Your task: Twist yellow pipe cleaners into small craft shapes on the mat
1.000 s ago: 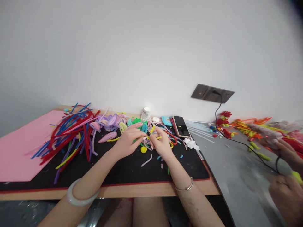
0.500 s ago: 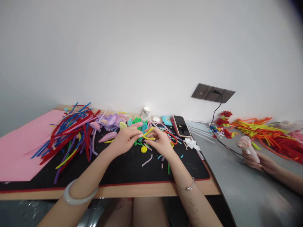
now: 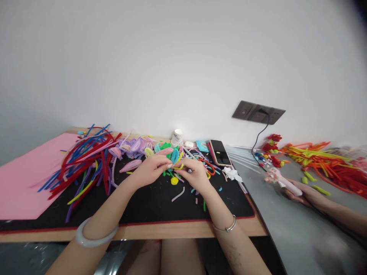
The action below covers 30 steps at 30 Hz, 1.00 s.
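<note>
Between my two hands is a yellow pipe cleaner, bent into a curve above the black mat. My left hand pinches one end of it between thumb and fingertips. The fingers of my right hand are closed on its other side. Just below my fingers lies a coiled yellow disc on the mat. Behind my hands rests a heap of green and teal pipe cleaners, partly hidden by them. A pale purple snippet lies nearer to me.
Red and blue pipe cleaners spread at left over a pink sheet. A paper cup and a phone stand toward the wall. At right, a co-worker's hand holds a corded pink-white tool over the grey table.
The yellow pipe cleaner's free ends have bent closer in between my fingers; my hands barely moved. The co-worker's hand has brought the corded tool leftward, uncovering green pieces on the grey table.
</note>
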Tool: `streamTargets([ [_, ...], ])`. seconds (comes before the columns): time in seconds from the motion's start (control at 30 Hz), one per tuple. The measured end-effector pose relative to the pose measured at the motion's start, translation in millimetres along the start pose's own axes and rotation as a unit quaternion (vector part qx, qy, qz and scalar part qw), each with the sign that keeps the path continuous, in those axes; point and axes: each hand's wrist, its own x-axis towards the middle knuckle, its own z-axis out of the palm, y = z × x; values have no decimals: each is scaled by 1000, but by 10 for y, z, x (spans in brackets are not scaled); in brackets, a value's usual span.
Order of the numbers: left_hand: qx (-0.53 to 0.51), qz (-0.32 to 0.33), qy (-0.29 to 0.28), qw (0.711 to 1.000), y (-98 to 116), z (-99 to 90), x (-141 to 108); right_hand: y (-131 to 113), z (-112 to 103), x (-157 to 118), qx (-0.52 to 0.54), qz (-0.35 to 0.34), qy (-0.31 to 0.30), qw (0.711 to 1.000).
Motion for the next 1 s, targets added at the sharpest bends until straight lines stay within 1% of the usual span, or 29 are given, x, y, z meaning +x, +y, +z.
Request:
streamTargets([
  [0.07, -4, 2, -7, 1000, -1, 1, -1, -10, -1, 7, 2, -14, -3, 1000],
  [0.2, -5, -4, -27, 1000, -21, 17, -9, -24, -8, 28, -1, -67, -1, 998],
  [0.27, -3, -7, -37, 999, -38, 29, -14, -14, -11, 33, -8, -71, -9, 997],
  [0.47, 4, -13, -46, 999, -52, 46, -20, 63, -6, 28, -70, -10, -12, 997],
  [0.6, 4, 0, -36, 999, -24, 65, -6, 79, 16, 19, -64, 36, -6, 997],
  [0.73, 12, 30, -23, 999, -32, 107, 11, 70, 36, 18, -60, 85, 13, 995],
  [0.83, 18, 47, -13, 999, -49, 132, 12, 61, 45, 24, -67, 98, 28, 993],
  [1.0, 23, 48, -6, 999, -16, 141, 7, 63, 63, 26, -49, 114, 45, 991],
])
